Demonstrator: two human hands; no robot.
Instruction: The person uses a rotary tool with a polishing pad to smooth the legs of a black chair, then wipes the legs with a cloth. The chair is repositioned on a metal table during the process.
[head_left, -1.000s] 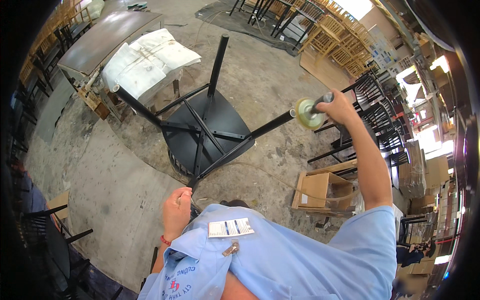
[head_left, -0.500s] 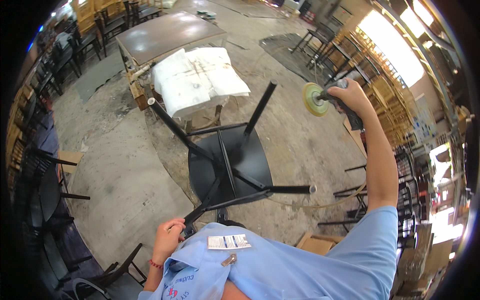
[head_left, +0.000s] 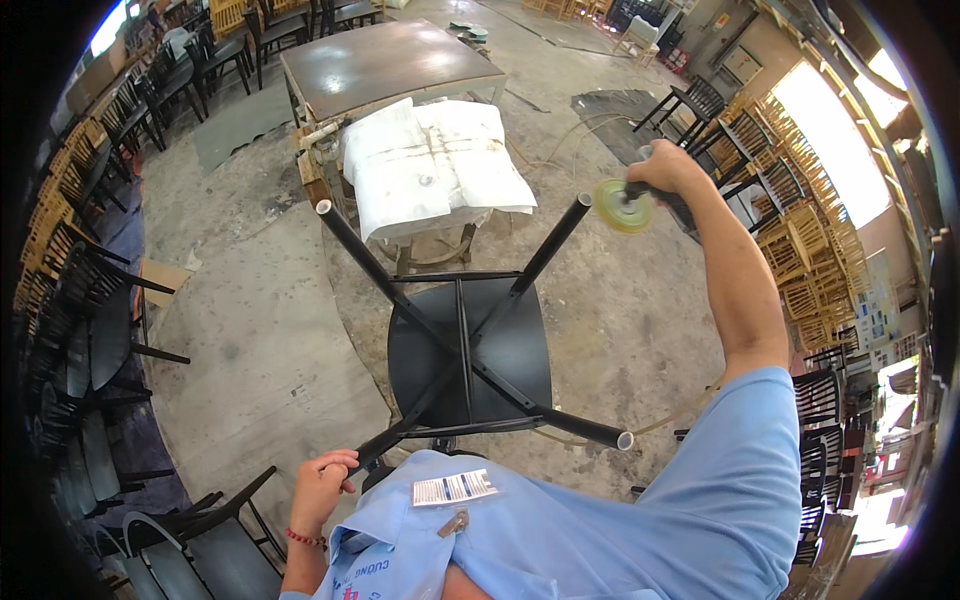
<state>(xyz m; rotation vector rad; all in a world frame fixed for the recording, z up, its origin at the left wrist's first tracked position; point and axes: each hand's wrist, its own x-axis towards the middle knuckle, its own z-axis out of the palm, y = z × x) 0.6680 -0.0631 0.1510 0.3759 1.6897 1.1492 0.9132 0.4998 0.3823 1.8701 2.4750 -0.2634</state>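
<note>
Black chair (head_left: 468, 362), turned upside down, is resting on the concrete floor (head_left: 250, 340) just in front of the person, its four legs pointing up and outward. The left hand (head_left: 322, 487) is gripping the end of the nearest leg, fingers wrapped around it. The right hand (head_left: 668, 170) is raised at arm's length, closed around a handheld sander (head_left: 624, 206) with a yellow-green disc, which is hovering just beside the tip of the far right leg, possibly touching it. Beyond the chair, a white cloth-covered stand (head_left: 430, 165) is sitting before a dark table (head_left: 385, 62).
</note>
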